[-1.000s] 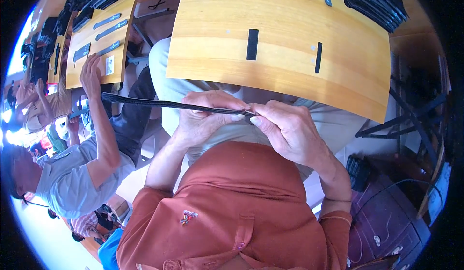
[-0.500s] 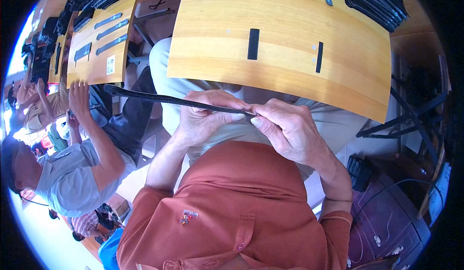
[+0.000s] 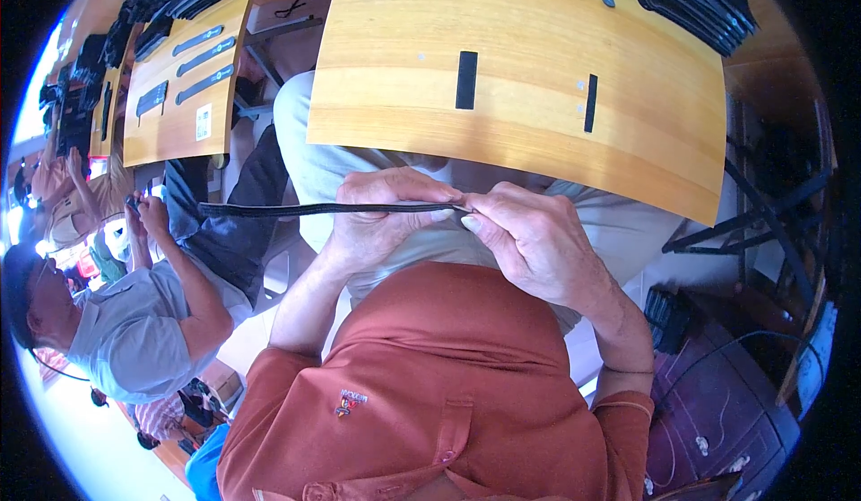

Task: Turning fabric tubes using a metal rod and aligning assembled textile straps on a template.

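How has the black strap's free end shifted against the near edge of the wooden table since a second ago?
Hardly at all. The black strap remains level below the wooden table edge, pinched by the left hand and right hand; its tip sits marginally lower.

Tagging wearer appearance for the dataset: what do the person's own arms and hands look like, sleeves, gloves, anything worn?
Both hands are bare: left hand, right hand, no gloves, rings or watch visible. Forearms are bare as well. The person wears a rust-orange short-sleeved shirt with a buttoned chest pocket and a small embroidered emblem on its left side; the right sleeve ends in a stitched hem near the elbow. No cables or markings on the arms.
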Tool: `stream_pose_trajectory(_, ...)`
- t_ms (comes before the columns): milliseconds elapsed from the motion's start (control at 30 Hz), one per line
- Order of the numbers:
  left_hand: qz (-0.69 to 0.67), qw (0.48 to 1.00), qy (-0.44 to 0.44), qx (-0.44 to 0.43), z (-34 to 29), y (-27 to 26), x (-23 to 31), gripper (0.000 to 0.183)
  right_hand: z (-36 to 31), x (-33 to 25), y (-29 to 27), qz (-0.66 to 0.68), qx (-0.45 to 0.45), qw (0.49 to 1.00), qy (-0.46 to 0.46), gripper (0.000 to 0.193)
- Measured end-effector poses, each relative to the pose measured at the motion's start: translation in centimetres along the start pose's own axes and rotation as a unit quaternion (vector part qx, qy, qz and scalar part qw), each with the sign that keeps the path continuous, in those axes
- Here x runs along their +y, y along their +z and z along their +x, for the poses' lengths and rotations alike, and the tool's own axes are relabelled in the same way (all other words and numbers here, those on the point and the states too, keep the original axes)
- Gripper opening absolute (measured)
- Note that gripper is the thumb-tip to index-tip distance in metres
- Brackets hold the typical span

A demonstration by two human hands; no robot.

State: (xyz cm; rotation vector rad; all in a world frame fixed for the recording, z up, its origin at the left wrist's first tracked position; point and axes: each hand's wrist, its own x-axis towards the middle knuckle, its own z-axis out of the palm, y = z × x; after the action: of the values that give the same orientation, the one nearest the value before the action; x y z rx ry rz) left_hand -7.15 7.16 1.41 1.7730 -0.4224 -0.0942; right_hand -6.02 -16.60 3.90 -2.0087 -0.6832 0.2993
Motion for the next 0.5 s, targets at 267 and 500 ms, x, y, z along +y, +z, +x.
stream_pose_trajectory(267,0.074,0.997,0.026,-0.002,0.0,0.4,0.1,0.021,0.2,0.4,-0.5,-0.041,-0.033,0.999,-0.002,0.017)
stream_pose_trajectory(500,0.117,0.990,0.083,0.006,0.0,0.9,-0.4,0.019,1.3,-0.5,-1.7,-0.101,-0.153,0.981,0.061,0.012)
